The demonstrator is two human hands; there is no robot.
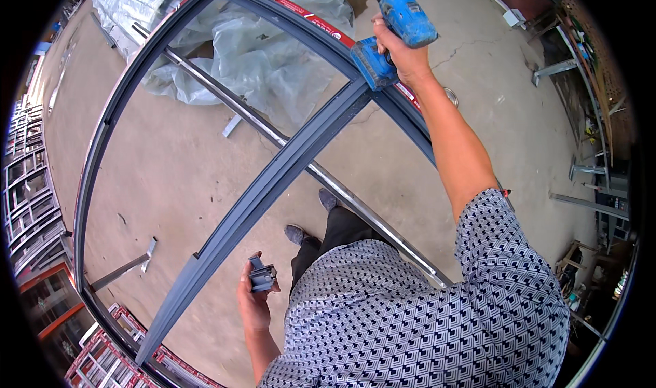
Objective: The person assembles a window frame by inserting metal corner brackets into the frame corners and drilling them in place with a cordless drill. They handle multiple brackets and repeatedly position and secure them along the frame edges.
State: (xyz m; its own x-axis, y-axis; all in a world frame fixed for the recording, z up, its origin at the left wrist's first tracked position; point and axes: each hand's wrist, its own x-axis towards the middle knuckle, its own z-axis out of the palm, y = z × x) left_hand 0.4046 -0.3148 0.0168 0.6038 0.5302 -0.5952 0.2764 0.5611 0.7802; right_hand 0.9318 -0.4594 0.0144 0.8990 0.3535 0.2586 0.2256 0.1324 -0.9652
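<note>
Hands both loaded: right hand [408,59] wrapped round the grip of a blue cordless drill [410,20], left hand [254,306] closed on a short dark grey piece [261,277]; can't tell if that's one part or two.

Status, my read: main assembly looks mostly built. Dark grey frame [301,31] has its far and left sides joined at the far corner, and the crossbar [242,217] spans from far rail to near side. Red film [294,5] is on the outer edge, so I'd call finishing not done. Grey piece is off the frame, so fitting it looks open, if it belongs there. Can't see any fasteners at the crossbar joint; drill base covers part of it. Tip is cut off at the far edge, no contact visible.

Position: frame sits in front and to the left, over a metal support tube [362,207] running under the crossbar. Right hand is at the far rail, just beside the crossbar's far end, drill base right over the joint. Left hand is near, right of the crossbar and apart from it.
</note>
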